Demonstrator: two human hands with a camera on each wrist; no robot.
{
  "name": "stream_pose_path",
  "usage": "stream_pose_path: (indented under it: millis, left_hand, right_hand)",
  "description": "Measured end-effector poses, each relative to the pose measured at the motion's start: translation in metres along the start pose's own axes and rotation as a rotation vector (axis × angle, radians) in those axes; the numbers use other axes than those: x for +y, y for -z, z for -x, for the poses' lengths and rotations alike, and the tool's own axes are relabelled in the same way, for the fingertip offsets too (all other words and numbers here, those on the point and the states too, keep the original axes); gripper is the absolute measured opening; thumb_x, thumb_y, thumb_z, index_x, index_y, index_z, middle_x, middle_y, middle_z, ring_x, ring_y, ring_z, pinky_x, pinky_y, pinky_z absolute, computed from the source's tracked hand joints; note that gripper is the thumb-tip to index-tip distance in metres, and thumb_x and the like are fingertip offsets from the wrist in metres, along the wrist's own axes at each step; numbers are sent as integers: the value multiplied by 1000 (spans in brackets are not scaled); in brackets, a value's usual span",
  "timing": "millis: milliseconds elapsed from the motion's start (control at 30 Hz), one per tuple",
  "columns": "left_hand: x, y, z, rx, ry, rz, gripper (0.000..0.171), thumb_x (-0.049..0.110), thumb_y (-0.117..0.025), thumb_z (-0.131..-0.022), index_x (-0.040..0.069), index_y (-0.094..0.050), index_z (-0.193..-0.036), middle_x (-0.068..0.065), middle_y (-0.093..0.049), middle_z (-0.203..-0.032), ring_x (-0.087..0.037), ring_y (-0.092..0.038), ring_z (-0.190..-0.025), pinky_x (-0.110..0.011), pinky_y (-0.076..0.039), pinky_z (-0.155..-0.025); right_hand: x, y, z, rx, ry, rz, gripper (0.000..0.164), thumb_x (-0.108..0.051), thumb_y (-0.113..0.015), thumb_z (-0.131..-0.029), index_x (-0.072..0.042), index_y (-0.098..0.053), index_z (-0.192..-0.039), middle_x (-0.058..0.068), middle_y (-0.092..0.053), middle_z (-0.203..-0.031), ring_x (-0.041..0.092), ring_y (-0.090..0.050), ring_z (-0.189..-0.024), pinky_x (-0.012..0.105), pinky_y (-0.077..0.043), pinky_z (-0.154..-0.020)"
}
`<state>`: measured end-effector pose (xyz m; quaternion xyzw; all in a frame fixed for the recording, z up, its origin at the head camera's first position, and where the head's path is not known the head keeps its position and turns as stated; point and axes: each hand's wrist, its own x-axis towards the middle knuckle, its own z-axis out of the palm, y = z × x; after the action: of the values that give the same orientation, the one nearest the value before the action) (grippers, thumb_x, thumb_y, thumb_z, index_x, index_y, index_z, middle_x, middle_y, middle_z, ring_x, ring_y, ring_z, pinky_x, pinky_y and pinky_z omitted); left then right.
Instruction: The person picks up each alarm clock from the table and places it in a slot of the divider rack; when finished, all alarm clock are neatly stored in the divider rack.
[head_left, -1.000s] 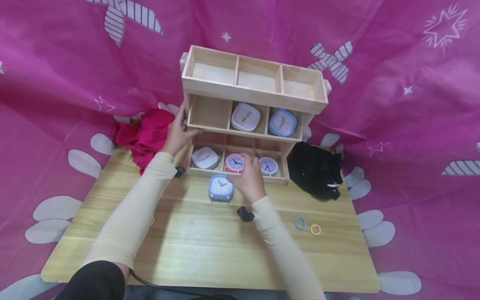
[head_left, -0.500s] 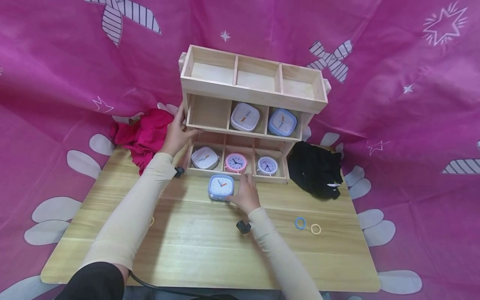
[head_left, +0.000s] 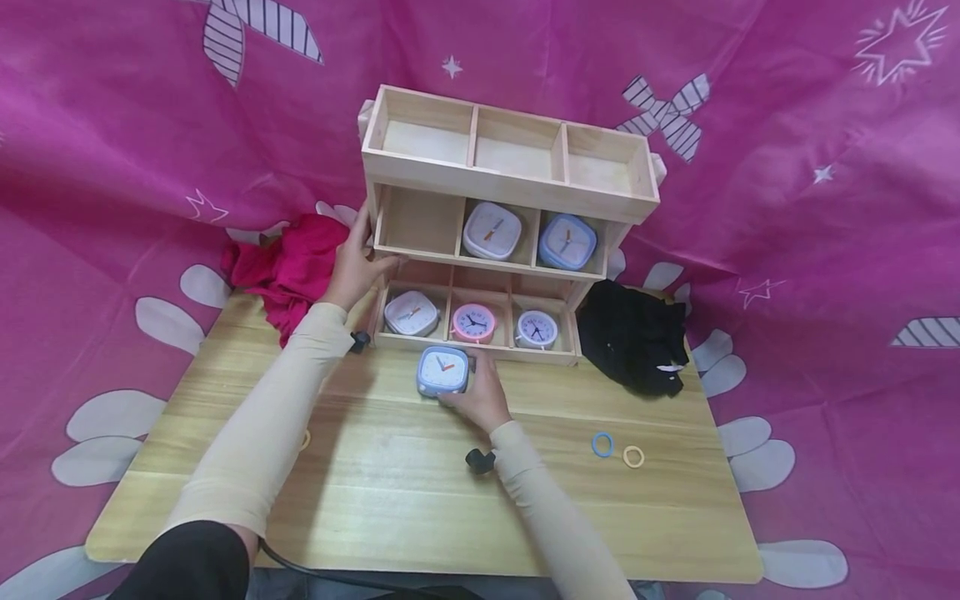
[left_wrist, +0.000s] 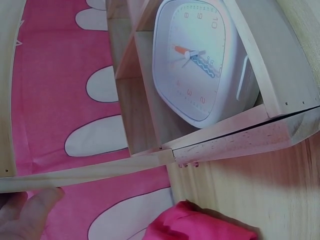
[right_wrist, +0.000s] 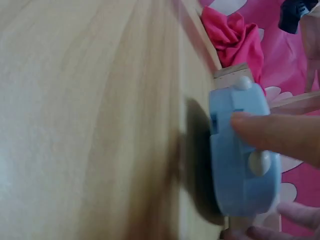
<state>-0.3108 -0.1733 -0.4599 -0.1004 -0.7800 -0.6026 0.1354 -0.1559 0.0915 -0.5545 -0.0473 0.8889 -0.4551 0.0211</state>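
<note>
A light-blue alarm clock (head_left: 442, 369) is in front of the three-tier wooden rack (head_left: 510, 185). My right hand (head_left: 482, 400) grips this clock from its right side. In the right wrist view, the thumb presses the clock's blue base (right_wrist: 232, 180) between its small white feet, and a shadow falls on the table beside it. My left hand (head_left: 351, 271) holds the rack's left side, thumb across the front. Along the bottom tier sit a white clock (head_left: 411, 313), a pink round clock (head_left: 473, 322) and a pale lilac round clock (head_left: 537, 330).
On the middle tier stand another white clock (head_left: 492, 231) and a blue one (head_left: 567, 242). Red cloth (head_left: 300, 262) lies left of the rack, black cloth (head_left: 633, 337) right of it. A blue ring (head_left: 602, 444) and a yellow ring (head_left: 633, 457) are on the tabletop (head_left: 375, 500).
My right hand has drawn back from over the bottom tier, uncovering the pink clock, and has taken hold of the blue clock in front. The left hand stays on the rack.
</note>
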Motion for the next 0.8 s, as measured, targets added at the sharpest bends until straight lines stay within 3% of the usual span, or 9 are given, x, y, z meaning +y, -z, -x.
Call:
stream_pose_path:
  millis: [233,567,633,800]
  left_hand:
    - [1,0,0,-5,10,-4,116,-4,-86,-85,34,-20,-172,-8,-37,-173,-25,-39,-159,-56,-44,-122]
    - [0,-2,0,-8,5,6,114,-4,-85,-87,31,-19,-172,-10,-36,-174,-25,-38,-160,-55,-43,-123]
    - [7,-2,2,-14,15,13,113,-7,-83,-87,26,-18,-173,-13,-34,-174,-28,-36,-160,-57,-41,-124]
    - [6,0,2,-11,16,1,114,-5,-85,-86,29,-19,-173,-13,-35,-173,-29,-37,-160,-58,-42,-123]
  right_hand:
    - [3,-12,-3,7,20,-37,91,-15,-99,-66,-4,-53,-144,18,-54,-143,35,-56,-134,50,-46,-121]
    - [-5,-14,4,-49,39,176,108,-21,-99,-67,-5,-45,-160,18,-54,-149,37,-51,-139,51,-49,-118]
    - [-8,-13,8,-56,32,200,108,-23,-99,-68,-4,-45,-160,19,-54,-149,38,-51,-139,51,-50,-116]
    - [-12,-12,18,-64,35,239,104,-31,-98,-69,-2,-50,-156,18,-59,-145,36,-57,-133,49,-53,-113]
